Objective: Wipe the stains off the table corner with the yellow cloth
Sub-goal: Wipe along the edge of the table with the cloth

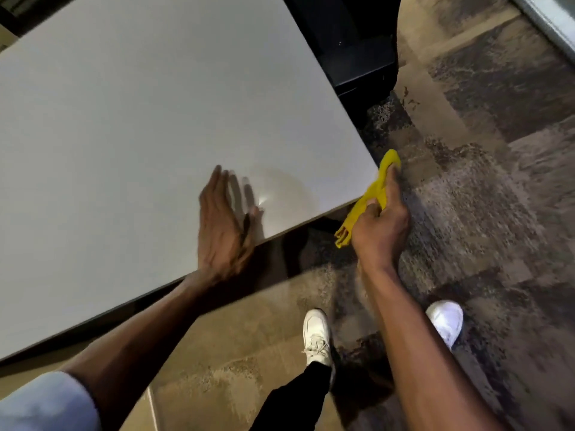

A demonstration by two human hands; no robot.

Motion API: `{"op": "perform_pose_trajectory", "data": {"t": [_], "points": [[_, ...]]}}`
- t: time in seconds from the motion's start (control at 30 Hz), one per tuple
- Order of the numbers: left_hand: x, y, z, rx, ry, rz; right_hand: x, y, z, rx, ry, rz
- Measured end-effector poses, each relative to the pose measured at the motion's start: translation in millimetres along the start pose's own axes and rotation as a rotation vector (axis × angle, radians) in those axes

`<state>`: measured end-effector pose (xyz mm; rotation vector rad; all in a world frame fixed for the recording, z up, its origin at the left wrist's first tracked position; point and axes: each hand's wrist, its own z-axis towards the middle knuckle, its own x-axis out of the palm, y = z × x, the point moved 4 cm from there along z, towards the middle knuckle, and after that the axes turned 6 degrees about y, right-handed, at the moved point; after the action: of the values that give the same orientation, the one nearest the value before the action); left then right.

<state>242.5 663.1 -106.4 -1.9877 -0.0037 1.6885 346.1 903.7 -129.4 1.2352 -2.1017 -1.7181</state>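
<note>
yellow cloth (pixel 378 185): against desk (pixel 140 119) corner, bunched in right grip (pixel 381 231), fingers curled round it | left grip (pixel 222 225): flat, empty, over desk edge | I'd press firmly, short strokes across corner

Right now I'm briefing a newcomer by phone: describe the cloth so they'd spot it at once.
Find the big white table and follow its near edge to the right-hand corner. There the right hand grips the yellow cloth. It is the only bright yellow thing, bunched into a narrow strip.
</note>
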Motion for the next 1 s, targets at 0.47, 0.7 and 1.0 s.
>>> {"op": "perform_pose_trajectory", "data": {"t": [0.47,0.7,1.0], "points": [[-33,125,-14,0.026,-0.026,0.162,94,15,-95,-0.003,-0.127,-0.068],[-33,129,-14,0.012,-0.040,0.138,142,16,-161,-0.016,-0.008,0.003],[-31,132,-14,0.016,-0.029,0.111,173,11,-219,-0.042,0.248,0.032]]}}
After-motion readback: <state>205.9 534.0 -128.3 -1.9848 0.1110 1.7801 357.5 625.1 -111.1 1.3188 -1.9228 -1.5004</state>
